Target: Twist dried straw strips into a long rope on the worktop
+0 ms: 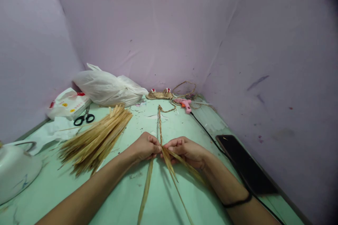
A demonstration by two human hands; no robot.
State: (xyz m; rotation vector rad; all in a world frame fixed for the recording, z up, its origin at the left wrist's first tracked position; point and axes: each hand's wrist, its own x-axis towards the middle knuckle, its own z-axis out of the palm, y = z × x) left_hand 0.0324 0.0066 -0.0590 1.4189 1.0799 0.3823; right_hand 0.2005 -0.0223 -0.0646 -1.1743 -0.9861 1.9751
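Note:
My left hand [144, 146] and my right hand [186, 150] meet at the middle of a pale green table [158, 204], both pinched on a bunch of dry straw strands [169, 168]. A plaited straw braid [160, 123] runs from the pinch away toward the far wall. Loose strands fan out from my fingers toward me, one going left and the others right. A dark band circles my right wrist.
A bundle of dry straw [97, 137] lies to the left, with black-handled scissors [84, 118], a white packet [69, 104] and a white plastic bag [108, 88] behind it. A white kettle [16, 168] stands far left. A pink glue gun [185, 104], small woven straw sandals [160, 94] and a dark phone [244, 163] lie to the right.

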